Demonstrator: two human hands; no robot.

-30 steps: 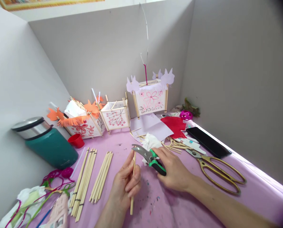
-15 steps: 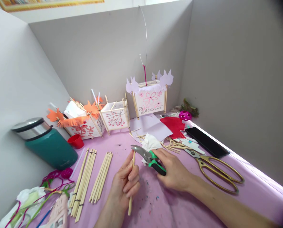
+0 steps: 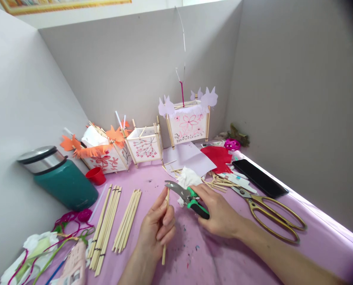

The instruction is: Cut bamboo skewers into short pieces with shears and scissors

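Upright in my left hand (image 3: 160, 225) is a thin wooden stick (image 3: 163, 255), gripped between thumb and curled fingers, its lower end sticking out below. My right hand (image 3: 219, 211) is wrapped round green-and-black pruning shears (image 3: 191, 198). Their curved metal blades point left and meet the top end of the stick beside my left fingertips; whether they bite into it I cannot tell. To the left of my left hand lie a loose bundle of short sticks (image 3: 128, 221) and longer sticks (image 3: 106, 229) with dark bands.
Behind stand paper lanterns on stick frames: one with orange trim (image 3: 102, 160), a plain-topped one (image 3: 145, 148), and one with lilac cutouts (image 3: 191, 122). A teal bottle (image 3: 65, 184) and red cup (image 3: 95, 176) are left; gold-handled scissors (image 3: 272, 217) and a phone (image 3: 259, 178) lie right.
The whole view has shifted slightly. The stick has slid or tilted a little in my left hand, showing slightly less below it. The shears stay at its top end.
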